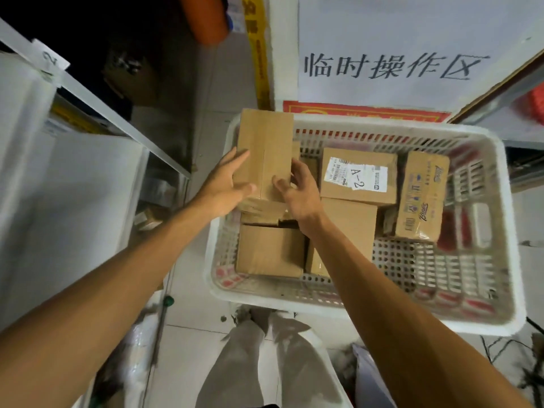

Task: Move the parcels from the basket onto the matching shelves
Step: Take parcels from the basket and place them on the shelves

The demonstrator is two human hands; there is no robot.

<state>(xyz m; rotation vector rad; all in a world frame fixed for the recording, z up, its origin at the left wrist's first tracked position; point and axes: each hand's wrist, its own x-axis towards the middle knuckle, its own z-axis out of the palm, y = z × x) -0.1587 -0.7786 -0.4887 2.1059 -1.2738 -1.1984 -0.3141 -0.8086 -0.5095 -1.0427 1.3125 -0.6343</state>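
Head view shows the left hand point(226, 185) pressing with straight fingers and the right hand point(298, 192) curling round a plain cardboard box point(265, 148) above the white basket point(294, 303), while the A-2 parcel point(357, 178) beside the grip and several more await shelving.

Basket point(368, 312): white perforated plastic, matt. Held box point(265, 148) & other boxes: plain brown cardboard, matt. A-2 label point(357, 173): white paper. Shelf rail point(117, 113): pale painted metal. Floor point(188, 348): smooth tile.
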